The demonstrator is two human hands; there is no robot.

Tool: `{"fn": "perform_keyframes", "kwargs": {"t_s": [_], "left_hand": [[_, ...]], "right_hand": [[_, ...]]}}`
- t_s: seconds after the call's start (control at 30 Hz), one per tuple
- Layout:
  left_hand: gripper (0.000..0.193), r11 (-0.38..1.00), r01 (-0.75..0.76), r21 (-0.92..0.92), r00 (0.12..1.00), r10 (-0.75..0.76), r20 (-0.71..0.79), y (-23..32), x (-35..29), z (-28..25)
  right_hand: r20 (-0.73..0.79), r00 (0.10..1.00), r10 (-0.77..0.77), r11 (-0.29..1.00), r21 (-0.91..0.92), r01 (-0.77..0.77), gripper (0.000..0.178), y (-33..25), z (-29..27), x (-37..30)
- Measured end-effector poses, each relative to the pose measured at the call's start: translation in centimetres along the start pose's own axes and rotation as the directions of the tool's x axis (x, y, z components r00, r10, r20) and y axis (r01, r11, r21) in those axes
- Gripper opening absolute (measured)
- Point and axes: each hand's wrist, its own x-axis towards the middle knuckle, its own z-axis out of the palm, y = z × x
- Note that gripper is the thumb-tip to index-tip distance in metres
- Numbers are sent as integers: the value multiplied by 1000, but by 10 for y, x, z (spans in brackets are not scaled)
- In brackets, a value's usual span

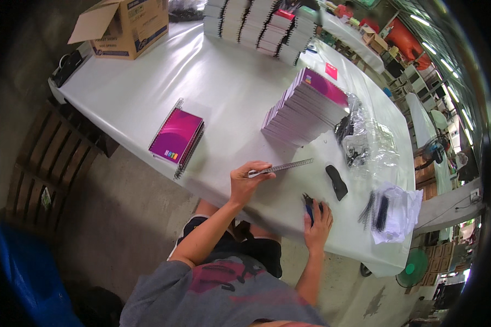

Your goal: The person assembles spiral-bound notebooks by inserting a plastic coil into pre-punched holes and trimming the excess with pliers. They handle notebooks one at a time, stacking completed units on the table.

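Observation:
My left hand [247, 182] pinches a thin spiral-bound notebook [282, 168] by its end, held edge-on above the near side of the table so its wire coil points right. To the right, my right hand [318, 226] is closed around blue-handled pliers [309, 206], their dark jaws pointing away from me near the table's front edge. A small pile of magenta spiral notebooks [177, 133] lies on the left. Farther off, a tall stack of purple-covered notebooks [305, 109] leans slightly. A black elongated object [336, 182] rests beyond the pliers.
White sheeting covers the table [202, 65]. Loose black coils [381, 211] lie on crumpled white paper [398, 218] at the right, near clear plastic wrap [373, 139]. Stacks of bound books [256, 27] and an open cardboard box [128, 27] stand along the back.

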Motion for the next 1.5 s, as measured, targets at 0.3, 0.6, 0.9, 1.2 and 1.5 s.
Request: {"fn": "perform_keyframes", "kwargs": {"t_s": [0.3, 0.6, 0.9, 1.2, 1.5], "left_hand": [[23, 917, -228, 326, 972, 234, 21, 7, -6, 7], [25, 884, -283, 372, 957, 284, 53, 25, 1, 9], [24, 816, -383, 433, 923, 358, 141, 33, 2, 9], [26, 809, -414, 417, 910, 357, 212, 39, 1, 6], [19, 961, -123, 246, 992, 130, -11, 60, 0, 7]], "right_hand": [[-85, 996, 37, 844, 536, 15, 38, -87, -46, 20], [-74, 991, -109, 897, 422, 130, 37, -123, -66, 30], [-44, 991, -125, 905, 404, 132, 37, -121, -59, 32], [290, 952, -98, 401, 887, -229, 41, -116, -54, 30], [167, 961, -220, 614, 789, 4, 47, -84, -42, 27]]}}
